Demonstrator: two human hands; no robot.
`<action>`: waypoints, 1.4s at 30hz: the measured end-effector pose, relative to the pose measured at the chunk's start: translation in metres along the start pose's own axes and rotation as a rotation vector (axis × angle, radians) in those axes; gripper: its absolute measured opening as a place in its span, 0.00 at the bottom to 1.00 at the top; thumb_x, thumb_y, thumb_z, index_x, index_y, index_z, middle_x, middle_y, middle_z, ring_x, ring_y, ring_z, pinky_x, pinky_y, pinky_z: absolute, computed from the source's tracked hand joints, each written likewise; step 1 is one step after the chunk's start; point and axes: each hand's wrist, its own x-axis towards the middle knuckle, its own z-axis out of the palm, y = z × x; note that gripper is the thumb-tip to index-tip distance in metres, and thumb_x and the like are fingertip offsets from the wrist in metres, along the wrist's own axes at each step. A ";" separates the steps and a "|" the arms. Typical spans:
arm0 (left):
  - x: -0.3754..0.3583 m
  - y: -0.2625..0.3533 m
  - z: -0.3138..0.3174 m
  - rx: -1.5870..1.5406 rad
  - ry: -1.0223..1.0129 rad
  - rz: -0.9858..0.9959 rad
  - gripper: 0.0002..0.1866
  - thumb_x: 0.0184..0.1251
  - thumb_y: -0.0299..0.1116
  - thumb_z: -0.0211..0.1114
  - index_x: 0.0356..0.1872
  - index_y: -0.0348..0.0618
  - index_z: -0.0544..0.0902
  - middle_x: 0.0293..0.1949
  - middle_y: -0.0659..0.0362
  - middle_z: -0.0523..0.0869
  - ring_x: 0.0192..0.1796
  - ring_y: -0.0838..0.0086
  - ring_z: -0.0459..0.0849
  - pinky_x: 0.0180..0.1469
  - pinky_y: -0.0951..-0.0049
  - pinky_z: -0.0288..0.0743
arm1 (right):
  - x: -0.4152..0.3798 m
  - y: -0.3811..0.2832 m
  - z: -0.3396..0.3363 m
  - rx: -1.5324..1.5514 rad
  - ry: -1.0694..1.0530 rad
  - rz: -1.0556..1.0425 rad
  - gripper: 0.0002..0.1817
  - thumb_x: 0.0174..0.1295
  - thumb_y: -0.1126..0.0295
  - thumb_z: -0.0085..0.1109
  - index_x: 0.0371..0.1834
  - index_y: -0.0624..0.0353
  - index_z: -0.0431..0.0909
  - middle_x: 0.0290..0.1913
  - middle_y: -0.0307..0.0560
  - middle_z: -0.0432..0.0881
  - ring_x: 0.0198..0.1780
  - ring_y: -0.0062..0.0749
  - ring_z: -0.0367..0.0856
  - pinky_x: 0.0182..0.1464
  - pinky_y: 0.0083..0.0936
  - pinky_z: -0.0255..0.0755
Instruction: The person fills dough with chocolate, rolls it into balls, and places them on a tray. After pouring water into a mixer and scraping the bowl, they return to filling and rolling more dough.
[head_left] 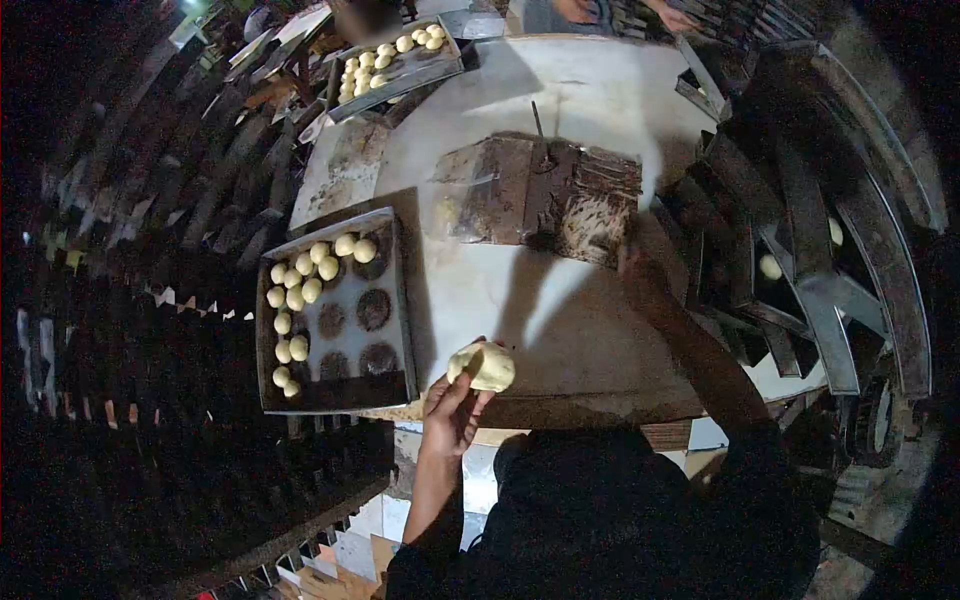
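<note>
My left hand [458, 412] is closed on a flattened piece of dough [490, 370], pale yellow, held up over the table's near edge with the thumb on its face. My right hand [638, 268] reaches to the right front corner of a dark brown chocolate-like mass [510, 195] on the table. Close to those fingers lies a speckled brown patch [592, 228] of it. Shadow hides the right fingers. A thin stick-like tool [538, 125] stands up from the brown mass. Left of my left hand, a metal tray [408, 300] carries several dough balls [312, 290].
A second tray [400, 90] of dough balls stands at the back left of the pale table [480, 290]. Metal trays [830, 330] are piled at the right, with dough balls [770, 266] among them. Across the table, another person's hands [672, 16] show at the top edge.
</note>
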 end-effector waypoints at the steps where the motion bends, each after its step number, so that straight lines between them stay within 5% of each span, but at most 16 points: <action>1: 0.006 0.000 0.001 0.002 0.021 -0.012 0.20 0.66 0.36 0.64 0.54 0.32 0.78 0.50 0.49 0.83 0.49 0.66 0.85 0.50 0.71 0.84 | 0.003 -0.006 -0.010 0.060 -0.032 0.004 0.27 0.66 0.66 0.49 0.66 0.69 0.63 0.50 0.65 0.75 0.49 0.46 0.78 0.57 0.46 0.70; 3: 0.018 -0.001 0.005 0.000 0.056 0.005 0.21 0.66 0.34 0.63 0.55 0.31 0.77 0.53 0.50 0.83 0.50 0.67 0.85 0.50 0.71 0.83 | 0.016 -0.012 -0.012 0.113 0.023 -0.002 0.27 0.67 0.64 0.49 0.66 0.68 0.64 0.52 0.63 0.75 0.52 0.46 0.77 0.59 0.45 0.69; 6: 0.033 -0.004 0.001 0.033 -0.034 0.021 0.26 0.71 0.34 0.59 0.65 0.29 0.69 0.62 0.44 0.76 0.64 0.60 0.75 0.68 0.62 0.68 | 0.046 -0.007 -0.010 0.134 0.129 0.010 0.26 0.69 0.62 0.49 0.66 0.65 0.65 0.55 0.59 0.75 0.55 0.44 0.75 0.61 0.42 0.67; 11: 0.056 -0.008 0.011 0.025 -0.013 0.022 0.27 0.69 0.34 0.61 0.64 0.29 0.70 0.61 0.46 0.77 0.64 0.62 0.76 0.67 0.63 0.67 | 0.114 0.008 0.003 0.056 0.245 0.102 0.24 0.71 0.59 0.49 0.66 0.60 0.66 0.60 0.53 0.75 0.61 0.42 0.72 0.64 0.38 0.65; 18: 0.068 0.003 0.021 0.047 0.083 0.081 0.30 0.66 0.33 0.63 0.63 0.23 0.68 0.64 0.38 0.72 0.63 0.55 0.75 0.69 0.57 0.63 | 0.125 0.019 -0.003 0.239 0.215 0.015 0.22 0.69 0.60 0.52 0.62 0.60 0.71 0.55 0.52 0.78 0.56 0.40 0.76 0.59 0.36 0.69; 25: 0.071 0.000 0.015 0.093 0.066 0.023 0.28 0.68 0.35 0.63 0.64 0.28 0.70 0.63 0.44 0.75 0.66 0.58 0.73 0.69 0.58 0.63 | 0.135 0.009 -0.006 0.405 0.200 -0.037 0.19 0.67 0.62 0.56 0.58 0.59 0.75 0.50 0.51 0.82 0.50 0.37 0.80 0.54 0.33 0.73; 33: 0.122 0.001 0.041 0.052 -0.017 0.121 0.27 0.68 0.35 0.61 0.65 0.29 0.70 0.63 0.45 0.75 0.66 0.57 0.72 0.71 0.56 0.59 | 0.130 0.018 -0.004 1.244 0.221 -0.234 0.16 0.65 0.64 0.61 0.53 0.59 0.81 0.44 0.49 0.86 0.44 0.34 0.85 0.48 0.30 0.78; 35: 0.138 0.004 0.074 0.133 0.212 0.061 0.25 0.69 0.35 0.61 0.62 0.31 0.72 0.61 0.47 0.77 0.63 0.61 0.75 0.67 0.58 0.64 | 0.102 0.005 -0.025 1.423 0.189 -0.165 0.16 0.65 0.63 0.62 0.52 0.59 0.82 0.44 0.50 0.86 0.43 0.34 0.86 0.46 0.30 0.79; 37: 0.165 -0.016 0.066 -0.036 0.191 0.091 0.17 0.67 0.33 0.62 0.53 0.34 0.77 0.47 0.54 0.84 0.50 0.67 0.82 0.56 0.66 0.75 | 0.087 -0.010 -0.008 1.513 0.350 -0.342 0.15 0.66 0.65 0.61 0.53 0.58 0.81 0.44 0.50 0.86 0.45 0.34 0.85 0.46 0.30 0.79; 40: 0.183 -0.034 0.064 -0.015 0.088 -0.092 0.19 0.72 0.38 0.56 0.56 0.33 0.75 0.52 0.53 0.81 0.53 0.67 0.79 0.56 0.66 0.74 | 0.053 -0.028 -0.008 1.179 0.662 -0.472 0.16 0.66 0.70 0.58 0.56 0.56 0.79 0.45 0.50 0.86 0.45 0.35 0.85 0.46 0.30 0.80; 42: 0.184 -0.047 0.075 -0.135 -0.052 -0.088 0.21 0.73 0.41 0.57 0.58 0.35 0.74 0.51 0.54 0.80 0.54 0.65 0.79 0.58 0.65 0.73 | 0.027 -0.028 -0.033 0.945 0.669 -0.454 0.18 0.66 0.74 0.57 0.59 0.55 0.78 0.47 0.50 0.85 0.44 0.37 0.85 0.46 0.31 0.81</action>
